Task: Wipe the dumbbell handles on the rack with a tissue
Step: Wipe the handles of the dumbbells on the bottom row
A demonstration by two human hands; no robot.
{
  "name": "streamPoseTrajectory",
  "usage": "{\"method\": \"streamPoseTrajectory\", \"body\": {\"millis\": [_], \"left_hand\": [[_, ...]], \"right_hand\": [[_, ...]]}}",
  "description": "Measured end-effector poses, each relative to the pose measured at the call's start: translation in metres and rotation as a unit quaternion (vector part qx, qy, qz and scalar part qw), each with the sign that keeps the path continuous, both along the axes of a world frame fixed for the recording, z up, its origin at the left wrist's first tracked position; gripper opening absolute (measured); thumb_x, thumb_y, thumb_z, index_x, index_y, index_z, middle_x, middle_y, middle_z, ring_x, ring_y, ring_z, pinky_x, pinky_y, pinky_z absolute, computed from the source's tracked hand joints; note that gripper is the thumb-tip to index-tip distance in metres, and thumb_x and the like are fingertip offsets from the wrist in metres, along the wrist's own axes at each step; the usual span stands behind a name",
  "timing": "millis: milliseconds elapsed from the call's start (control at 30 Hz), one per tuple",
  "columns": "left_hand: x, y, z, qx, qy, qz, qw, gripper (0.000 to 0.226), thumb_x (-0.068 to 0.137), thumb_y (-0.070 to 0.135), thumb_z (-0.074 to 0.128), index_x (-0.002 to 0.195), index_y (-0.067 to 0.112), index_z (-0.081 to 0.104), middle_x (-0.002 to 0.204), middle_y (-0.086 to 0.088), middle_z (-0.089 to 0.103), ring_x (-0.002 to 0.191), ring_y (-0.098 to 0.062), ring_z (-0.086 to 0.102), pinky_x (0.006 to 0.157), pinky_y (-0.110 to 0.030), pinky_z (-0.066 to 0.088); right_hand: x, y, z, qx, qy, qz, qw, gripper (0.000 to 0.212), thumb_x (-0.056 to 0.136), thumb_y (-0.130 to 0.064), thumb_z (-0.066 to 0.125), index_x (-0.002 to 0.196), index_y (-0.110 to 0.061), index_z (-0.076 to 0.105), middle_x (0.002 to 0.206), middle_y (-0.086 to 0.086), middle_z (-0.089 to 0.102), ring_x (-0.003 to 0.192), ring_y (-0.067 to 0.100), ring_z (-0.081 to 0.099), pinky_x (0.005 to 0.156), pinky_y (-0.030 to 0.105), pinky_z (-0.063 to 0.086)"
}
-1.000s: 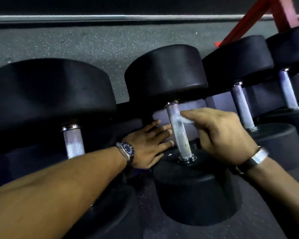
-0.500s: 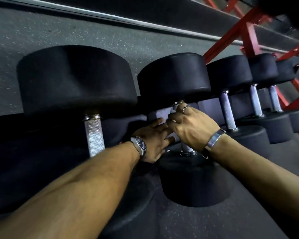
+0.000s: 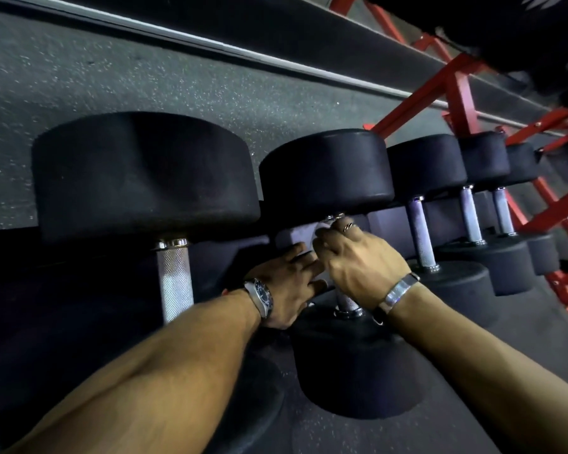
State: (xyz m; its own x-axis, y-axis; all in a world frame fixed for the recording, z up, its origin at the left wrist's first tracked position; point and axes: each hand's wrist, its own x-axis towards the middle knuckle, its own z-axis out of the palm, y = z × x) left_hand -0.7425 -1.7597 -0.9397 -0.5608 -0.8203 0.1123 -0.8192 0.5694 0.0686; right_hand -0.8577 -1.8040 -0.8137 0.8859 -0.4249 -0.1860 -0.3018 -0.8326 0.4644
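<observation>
Black dumbbells with knurled silver handles stand in a row on a red rack (image 3: 453, 80). My right hand (image 3: 358, 260) is curled round the upper part of the second dumbbell's handle (image 3: 347, 303), and only the handle's lower end shows below it. The tissue is hidden inside that grip. My left hand (image 3: 286, 283), with a wristwatch, rests with straight fingers just left of the same handle, touching the lower weight head (image 3: 351, 365). The largest dumbbell's handle (image 3: 174, 283) stands bare at the left.
More dumbbell handles (image 3: 420, 234) (image 3: 469, 214) line up to the right, getting smaller. The red rack frame runs along the right side. Speckled grey rubber floor (image 3: 145, 77) lies behind the rack, with a white line across it.
My right hand went from touching the handle with a tissue at the fingertips to wrapping round its upper part. The camera view swung right. My left hand stayed beside the handle.
</observation>
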Motion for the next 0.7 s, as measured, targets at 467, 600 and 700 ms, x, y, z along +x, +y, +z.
{"method": "streamPoseTrajectory", "body": {"millis": [467,600,700], "left_hand": [[0.004,0.004,0.002,0.000,0.033,0.001,0.999,0.052,0.094,0.036,0.049,0.140,0.012,0.048,0.150,-0.018,0.038,0.145,-0.035,0.024,0.123,-0.050,0.007],[0.000,0.002,-0.002,-0.009,0.016,0.006,1.000,0.055,0.094,0.039,0.047,0.142,0.012,0.047,0.153,-0.018,0.037,0.147,-0.035,0.023,0.123,-0.051,0.008],[0.002,0.000,-0.003,-0.004,-0.012,0.004,1.000,0.057,0.098,0.040,0.039,0.149,0.014,0.035,0.158,-0.018,0.027,0.149,-0.035,0.014,0.122,-0.052,0.004]], "right_hand": [[-0.006,0.012,-0.004,0.024,0.043,0.005,0.999,0.033,0.081,-0.018,0.037,0.069,-0.015,0.068,0.077,0.005,0.065,0.077,0.031,0.061,0.062,0.037,0.051],[-0.011,0.017,-0.007,0.036,0.050,0.018,0.998,0.031,0.079,-0.014,0.040,0.067,-0.015,0.068,0.072,0.004,0.064,0.074,0.032,0.061,0.059,0.037,0.053],[-0.015,0.010,0.000,0.054,0.070,0.010,0.996,0.032,0.080,-0.018,0.038,0.069,-0.017,0.068,0.075,0.001,0.064,0.074,0.030,0.059,0.062,0.038,0.054]]}}
